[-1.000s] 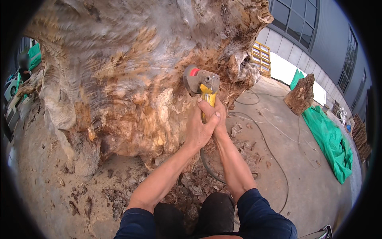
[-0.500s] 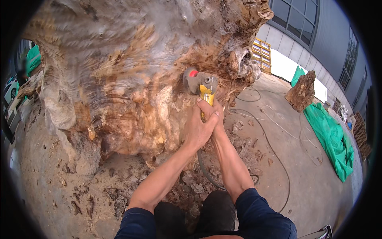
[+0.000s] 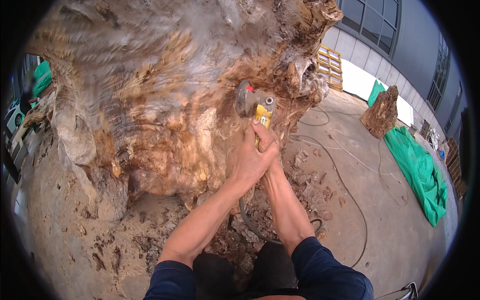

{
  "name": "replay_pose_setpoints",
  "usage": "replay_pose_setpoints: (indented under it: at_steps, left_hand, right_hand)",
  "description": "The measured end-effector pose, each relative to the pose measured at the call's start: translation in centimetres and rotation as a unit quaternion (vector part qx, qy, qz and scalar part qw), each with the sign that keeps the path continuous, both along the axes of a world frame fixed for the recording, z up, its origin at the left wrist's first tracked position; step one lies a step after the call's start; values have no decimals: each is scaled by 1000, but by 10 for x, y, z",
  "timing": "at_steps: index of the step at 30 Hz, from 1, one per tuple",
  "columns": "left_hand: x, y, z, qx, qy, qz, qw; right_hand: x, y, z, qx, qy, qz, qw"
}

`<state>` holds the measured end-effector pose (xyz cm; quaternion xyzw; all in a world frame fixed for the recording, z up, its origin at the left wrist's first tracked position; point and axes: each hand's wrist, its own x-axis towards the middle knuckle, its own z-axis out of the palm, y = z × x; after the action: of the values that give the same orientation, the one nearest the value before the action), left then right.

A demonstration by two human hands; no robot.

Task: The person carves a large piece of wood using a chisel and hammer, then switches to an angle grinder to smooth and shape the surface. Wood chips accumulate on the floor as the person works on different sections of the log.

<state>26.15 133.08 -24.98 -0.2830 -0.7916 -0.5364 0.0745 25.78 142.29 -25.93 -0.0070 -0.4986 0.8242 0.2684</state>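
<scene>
Both my hands are wrapped round the yellow body of an angle grinder [image 3: 263, 114]. My left hand [image 3: 248, 159] grips it from the left, and my right hand [image 3: 270, 145] closes round it from the right, partly covered by the left. The grinder's dark round disc with a red patch [image 3: 244, 100] is against or very near the face of a huge tree stump [image 3: 150, 100]; whether it touches I cannot tell. Rough brown wood, with paler bared patches, surrounds the disc. A dark power cord [image 3: 246, 217] hangs from below my hands.
Bark chips and wood scraps [image 3: 310, 195] litter the ground below the stump. Cables [image 3: 345, 185] snake over the concrete at right. Farther right are a wood chunk [image 3: 381, 112], a green tarp [image 3: 417, 172] and a yellow pallet [image 3: 330, 67] by a grey building.
The grinder has shifted slightly right, its disc turned more edge-on. Both hands still hold it, and the cord below them has swung a little left.
</scene>
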Motion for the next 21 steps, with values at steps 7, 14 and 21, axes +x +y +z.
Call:
replay_pose_setpoints:
  at_steps: [7,14,21]
  left_hand:
    - [3,-1,-16,-1,22,52,998]
    - [2,3,-3,-73,15,19,997]
    - [-7,5,-21,-84,74,50,992]
  right_hand:
    - [2,-8,-7,21,-12,24,999]
    - [0,-8,-9,27,-15,19,999]
    - [-2,-7,-13,25,-18,23,999]
